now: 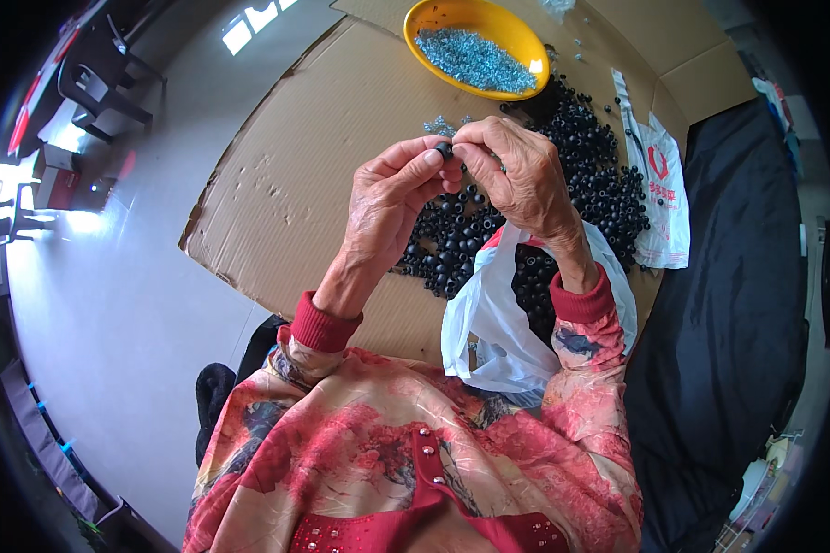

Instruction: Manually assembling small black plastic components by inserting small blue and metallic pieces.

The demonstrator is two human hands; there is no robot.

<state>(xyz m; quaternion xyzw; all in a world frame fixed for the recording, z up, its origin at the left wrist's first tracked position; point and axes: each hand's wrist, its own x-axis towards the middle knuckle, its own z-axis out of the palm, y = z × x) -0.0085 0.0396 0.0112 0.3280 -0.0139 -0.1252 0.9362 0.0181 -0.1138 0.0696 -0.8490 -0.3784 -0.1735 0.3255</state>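
My left hand pinches a small round black piece between thumb and fingers, in front of my chest. The fingertips of my right hand are pressed together right beside that piece; whatever they grip is too small to make out. Below and behind both hands, a heap of black round pieces, some with a hole in them, spreads over the cardboard. An open white plastic bag near my lap has more black pieces inside, partly covered by my right wrist.
A yellow bowl of small bluish, shiny pieces stands at the far side. Several such pieces lie loose near my fingers. A flat white bag with red print lies on the right, next to black cloth. Chairs stand far left.
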